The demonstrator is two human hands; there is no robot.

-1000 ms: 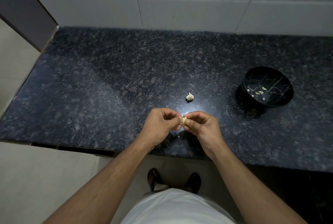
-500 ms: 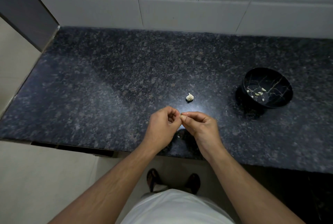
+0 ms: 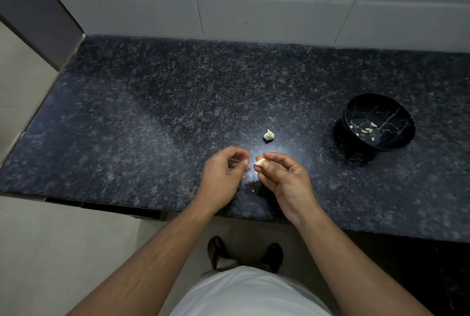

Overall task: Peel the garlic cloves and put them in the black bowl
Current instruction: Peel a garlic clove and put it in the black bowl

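My right hand [image 3: 282, 175] pinches a pale garlic clove [image 3: 260, 162] between thumb and fingertips, just above the dark granite counter [image 3: 152, 124]. My left hand [image 3: 223, 175] is a short gap to the clove's left, blurred, its fingers curled; a thin pale sliver of garlic skin [image 3: 237, 160] seems pinched at its fingertips. A small garlic piece with skin [image 3: 268, 135] lies on the counter just beyond my hands. The black bowl [image 3: 391, 112] with gold vein lines stands at the right and holds several peeled cloves [image 3: 366, 130].
A white tiled wall [image 3: 254, 10] backs the counter, and a grey panel [image 3: 33, 15] closes its left end. A tiny skin scrap [image 3: 253, 190] lies near the counter's front edge below my hands. My feet show on the floor beneath.
My hands, which were together on the clove, have come apart. The left hand has pulled away to the left, and the clove stays in my right hand.
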